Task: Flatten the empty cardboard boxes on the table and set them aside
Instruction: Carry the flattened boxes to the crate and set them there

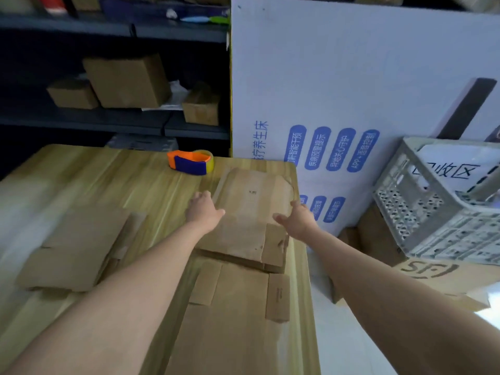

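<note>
A flattened brown cardboard box (249,212) lies at the far right of the wooden table (113,182), on top of other flat cardboard (232,315) that reaches toward me. My left hand (204,209) rests on its left edge with fingers spread. At the box's right edge, by the table's edge, my right hand (297,217) touches it with fingers relaxed. Another flattened box (78,250) lies on the left part of the table.
An orange and blue tape dispenser (190,162) stands at the table's far edge. A large white printed board (351,85) leans behind it. On the right is a grey plastic crate (433,201) on cardboard. Dark shelves (113,115) with boxes are at the back left.
</note>
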Action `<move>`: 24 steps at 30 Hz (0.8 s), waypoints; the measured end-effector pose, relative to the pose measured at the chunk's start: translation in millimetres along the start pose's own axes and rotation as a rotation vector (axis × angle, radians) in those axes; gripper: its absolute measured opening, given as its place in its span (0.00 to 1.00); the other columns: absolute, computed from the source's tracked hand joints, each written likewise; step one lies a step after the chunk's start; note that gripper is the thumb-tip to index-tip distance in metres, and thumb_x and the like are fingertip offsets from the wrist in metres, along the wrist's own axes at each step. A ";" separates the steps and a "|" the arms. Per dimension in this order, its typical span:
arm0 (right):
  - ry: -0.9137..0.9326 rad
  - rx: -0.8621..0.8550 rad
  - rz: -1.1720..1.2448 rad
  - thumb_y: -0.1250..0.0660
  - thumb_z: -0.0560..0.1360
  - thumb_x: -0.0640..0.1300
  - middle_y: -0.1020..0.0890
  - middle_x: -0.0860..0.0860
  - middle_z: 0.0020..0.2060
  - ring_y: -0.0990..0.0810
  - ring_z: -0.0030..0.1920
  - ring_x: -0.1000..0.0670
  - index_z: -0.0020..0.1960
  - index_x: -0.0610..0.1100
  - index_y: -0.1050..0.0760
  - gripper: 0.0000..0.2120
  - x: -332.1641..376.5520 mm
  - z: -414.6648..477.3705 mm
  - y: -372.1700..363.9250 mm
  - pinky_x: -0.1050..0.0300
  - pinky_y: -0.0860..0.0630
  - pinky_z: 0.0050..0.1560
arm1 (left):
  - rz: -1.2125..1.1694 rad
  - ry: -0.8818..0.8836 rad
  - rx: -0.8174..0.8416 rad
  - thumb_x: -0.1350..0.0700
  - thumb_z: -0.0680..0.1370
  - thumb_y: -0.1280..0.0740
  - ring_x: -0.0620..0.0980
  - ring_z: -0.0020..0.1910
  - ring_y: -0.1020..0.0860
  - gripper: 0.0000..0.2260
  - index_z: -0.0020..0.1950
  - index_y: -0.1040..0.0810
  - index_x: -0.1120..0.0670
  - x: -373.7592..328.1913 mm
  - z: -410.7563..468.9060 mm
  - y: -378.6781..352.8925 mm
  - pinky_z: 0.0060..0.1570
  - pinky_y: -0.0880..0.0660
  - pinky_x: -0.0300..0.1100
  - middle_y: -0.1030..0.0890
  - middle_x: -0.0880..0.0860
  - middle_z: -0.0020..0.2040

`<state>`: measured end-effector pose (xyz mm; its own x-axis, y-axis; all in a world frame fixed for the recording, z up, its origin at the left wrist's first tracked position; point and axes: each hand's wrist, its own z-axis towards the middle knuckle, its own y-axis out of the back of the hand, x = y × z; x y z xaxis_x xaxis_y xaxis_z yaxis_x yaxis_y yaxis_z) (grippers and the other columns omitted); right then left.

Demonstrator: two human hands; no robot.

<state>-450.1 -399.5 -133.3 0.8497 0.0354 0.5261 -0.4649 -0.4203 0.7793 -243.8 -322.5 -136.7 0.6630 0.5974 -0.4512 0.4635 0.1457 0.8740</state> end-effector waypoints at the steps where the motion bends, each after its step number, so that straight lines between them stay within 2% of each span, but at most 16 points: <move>1: -0.010 0.026 0.015 0.36 0.76 0.56 0.37 0.42 0.71 0.33 0.67 0.41 0.74 0.41 0.43 0.34 -4.0 8.7 -2.9 0.44 0.29 0.63 | 0.000 0.036 0.013 0.49 0.75 0.32 0.59 0.70 0.36 0.30 0.72 0.38 0.58 1.5 6.3 -5.5 0.65 0.33 0.53 0.38 0.59 0.72; 7: -0.152 0.170 0.230 0.32 0.73 0.58 0.35 0.40 0.68 0.29 0.64 0.40 0.73 0.39 0.44 0.39 -25.2 48.4 -35.0 0.44 0.29 0.63 | -0.139 0.203 0.155 0.47 0.74 0.31 0.59 0.73 0.39 0.40 0.77 0.49 0.59 14.9 31.8 -39.4 0.69 0.37 0.53 0.43 0.59 0.76; 10: -0.279 0.184 0.421 0.29 0.70 0.57 0.28 0.39 0.63 0.25 0.59 0.39 0.69 0.38 0.40 0.37 -28.5 61.1 -48.1 0.42 0.24 0.58 | -0.235 0.257 0.224 0.45 0.74 0.31 0.58 0.71 0.35 0.39 0.76 0.45 0.60 20.4 41.2 -52.1 0.67 0.34 0.53 0.37 0.58 0.74; 12: -0.340 0.157 0.429 0.28 0.69 0.58 0.27 0.40 0.61 0.24 0.57 0.40 0.67 0.38 0.39 0.38 -27.8 67.8 -51.4 0.43 0.23 0.56 | -0.306 0.289 0.237 0.44 0.74 0.31 0.57 0.69 0.33 0.38 0.75 0.43 0.60 22.2 46.7 -59.0 0.67 0.34 0.52 0.35 0.57 0.73; 13: -0.355 0.148 0.460 0.27 0.68 0.58 0.26 0.40 0.59 0.24 0.56 0.40 0.67 0.38 0.37 0.38 -27.7 70.8 -52.2 0.44 0.22 0.53 | -0.345 0.303 0.243 0.44 0.74 0.31 0.57 0.69 0.33 0.37 0.75 0.43 0.59 22.4 49.1 -61.3 0.67 0.34 0.52 0.34 0.57 0.72; 15: -0.379 0.135 0.610 0.26 0.68 0.56 0.23 0.43 0.53 0.23 0.49 0.44 0.65 0.37 0.34 0.35 -28.2 75.5 -51.6 0.50 0.23 0.41 | -0.437 0.333 0.257 0.44 0.73 0.29 0.57 0.67 0.30 0.36 0.73 0.39 0.59 21.8 53.2 -63.6 0.65 0.32 0.53 0.31 0.57 0.70; 17: -0.409 0.110 0.740 0.25 0.68 0.53 0.23 0.46 0.46 0.24 0.43 0.47 0.61 0.38 0.30 0.30 -29.4 78.1 -48.8 0.54 0.27 0.37 | -0.551 0.366 0.251 0.46 0.71 0.27 0.57 0.61 0.26 0.32 0.69 0.34 0.59 20.9 55.1 -62.3 0.60 0.28 0.51 0.26 0.58 0.65; 20: -0.407 0.049 0.808 0.24 0.68 0.49 0.24 0.49 0.40 0.25 0.39 0.49 0.56 0.38 0.26 0.23 -27.7 79.8 -41.0 0.54 0.28 0.40 | -0.646 0.397 0.192 0.50 0.70 0.25 0.55 0.51 0.22 0.27 0.62 0.31 0.61 12.5 55.4 -55.7 0.43 0.27 0.44 0.22 0.57 0.56; 22: -0.380 0.008 0.815 0.25 0.69 0.47 0.25 0.50 0.39 0.27 0.37 0.51 0.57 0.40 0.28 0.22 -23.6 78.2 -32.6 0.54 0.28 0.41 | -0.667 0.388 0.138 0.51 0.71 0.25 0.50 0.41 0.24 0.24 0.59 0.30 0.60 3.9 53.0 -48.2 0.36 0.30 0.42 0.22 0.54 0.48; 24: -0.323 -0.027 0.838 0.26 0.70 0.47 0.24 0.50 0.42 0.26 0.39 0.51 0.60 0.41 0.29 0.23 -19.5 74.3 -19.8 0.53 0.28 0.44 | -0.678 0.365 0.090 0.50 0.71 0.26 0.48 0.36 0.25 0.20 0.54 0.30 0.58 -5.3 49.0 -38.4 0.32 0.31 0.41 0.22 0.53 0.41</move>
<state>-439.1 -459.2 -184.3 0.2552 -0.5322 0.8072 -0.9662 -0.1716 0.1923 -236.3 -369.9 -176.8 -0.0110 0.6248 -0.7807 0.7550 0.5171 0.4032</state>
